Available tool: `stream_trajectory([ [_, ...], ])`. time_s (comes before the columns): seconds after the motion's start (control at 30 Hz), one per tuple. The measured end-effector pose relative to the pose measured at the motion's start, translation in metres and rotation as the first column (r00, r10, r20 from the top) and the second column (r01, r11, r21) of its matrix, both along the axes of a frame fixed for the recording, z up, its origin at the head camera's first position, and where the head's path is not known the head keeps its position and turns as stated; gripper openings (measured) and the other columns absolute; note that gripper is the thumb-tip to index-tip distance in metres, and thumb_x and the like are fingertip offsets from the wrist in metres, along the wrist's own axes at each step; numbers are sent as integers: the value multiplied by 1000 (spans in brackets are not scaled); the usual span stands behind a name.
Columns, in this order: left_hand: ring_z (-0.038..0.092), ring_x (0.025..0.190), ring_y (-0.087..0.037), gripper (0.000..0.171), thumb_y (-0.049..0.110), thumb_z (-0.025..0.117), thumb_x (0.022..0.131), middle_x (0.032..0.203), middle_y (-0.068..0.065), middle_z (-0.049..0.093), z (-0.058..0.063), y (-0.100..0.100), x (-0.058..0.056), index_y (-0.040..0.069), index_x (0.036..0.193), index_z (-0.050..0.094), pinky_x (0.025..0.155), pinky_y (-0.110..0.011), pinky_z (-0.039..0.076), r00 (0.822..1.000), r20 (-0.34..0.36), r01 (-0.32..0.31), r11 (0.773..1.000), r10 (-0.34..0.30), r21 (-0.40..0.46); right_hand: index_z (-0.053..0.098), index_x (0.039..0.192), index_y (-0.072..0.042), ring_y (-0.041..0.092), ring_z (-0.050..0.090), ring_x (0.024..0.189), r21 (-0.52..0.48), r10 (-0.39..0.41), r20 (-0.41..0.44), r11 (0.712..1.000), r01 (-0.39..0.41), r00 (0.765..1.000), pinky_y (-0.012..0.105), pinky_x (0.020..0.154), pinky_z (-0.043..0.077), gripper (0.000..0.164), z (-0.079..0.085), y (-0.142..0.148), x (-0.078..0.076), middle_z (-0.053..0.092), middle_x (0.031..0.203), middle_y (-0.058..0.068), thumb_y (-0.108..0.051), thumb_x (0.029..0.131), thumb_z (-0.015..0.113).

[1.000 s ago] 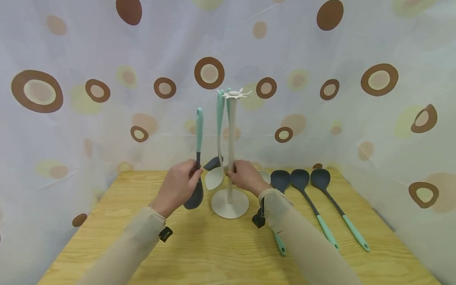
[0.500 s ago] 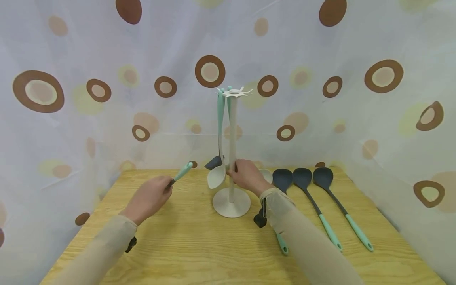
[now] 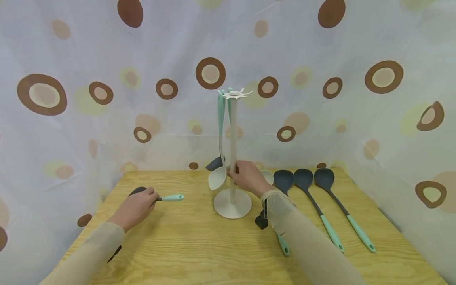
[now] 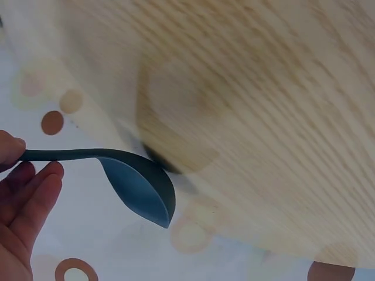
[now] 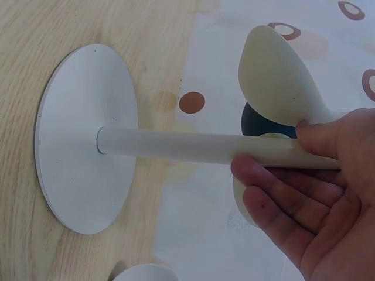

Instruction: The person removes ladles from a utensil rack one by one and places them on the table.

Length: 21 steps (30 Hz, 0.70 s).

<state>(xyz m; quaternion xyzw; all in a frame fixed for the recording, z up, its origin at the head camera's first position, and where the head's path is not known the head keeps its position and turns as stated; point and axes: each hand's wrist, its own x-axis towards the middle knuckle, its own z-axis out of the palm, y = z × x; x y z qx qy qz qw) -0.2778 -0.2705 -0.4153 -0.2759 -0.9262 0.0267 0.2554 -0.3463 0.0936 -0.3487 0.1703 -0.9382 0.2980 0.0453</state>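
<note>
One dark ladle point(image 4: 143, 181) pinched by left fingers point(image 4: 40, 199), white stand point(image 5: 187, 145) gripped by right fingers point(image 5: 278, 216)

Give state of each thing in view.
Left hand: pinching the dark ladle.
Dark ladle: roughly level; contact with the table unclear.
Right hand: gripping the stand.
Stand: upright.
Pale ladle: hanging, bowl down.
Dark utensil behind it: partly hidden.
Second pale utensil: mostly hidden, state unclear.
Three dark utensils: lying side by side on the table.

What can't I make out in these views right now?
Head: middle of the dark utensil lying nearest the stand, hidden by the right sleeve.
Left wrist: handle end of the held ladle, cut off by the left edge.
Right wrist: top of the stand, beyond the right edge.
</note>
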Motion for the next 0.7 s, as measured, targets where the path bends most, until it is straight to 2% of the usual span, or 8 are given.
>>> stream_trajectory([
  [0.07,41,58,-2,9,11,69,81,76,4,45,-2,-1,-1,15,86,63,52,-19,41,1000,3,12,1000,-12,-27,60,87,-14,15,56,62,4,0,-8,1000,0,1000,27,55,45,18,-1,1,0,59,71,0,-33,90,59],
  [0.2,45,56,-5,12,10,74,75,70,5,53,-6,-3,-5,16,82,65,49,-21,41,997,-54,52,995,-57,-88,61,87,-14,14,56,62,0,7,-27,1000,-7,1000,27,55,45,18,-3,1,0,59,71,0,-32,90,59],
  [0.3,49,55,-8,16,10,76,71,66,6,58,-11,-7,-8,18,78,64,47,-24,40,995,-78,50,991,-60,-122,61,88,-14,13,56,62,-9,14,-35,1000,-14,999,27,55,45,18,-3,1,1,59,71,-1,-32,90,59],
  [0.53,48,54,-9,18,15,76,73,65,8,57,-23,-16,-13,21,74,60,48,-28,40,999,36,22,991,-17,-135,62,90,-15,13,56,62,-5,17,-35,1000,-17,999,27,54,45,20,-4,1,1,59,71,-1,-34,90,59],
  [0.7,49,55,-7,16,19,76,75,67,9,57,-29,-20,-12,22,75,60,48,-27,41,997,77,12,989,-1,-145,61,92,-16,11,58,64,-24,20,-30,999,-21,999,26,56,47,19,-7,3,-1,60,73,-3,-34,90,59],
])
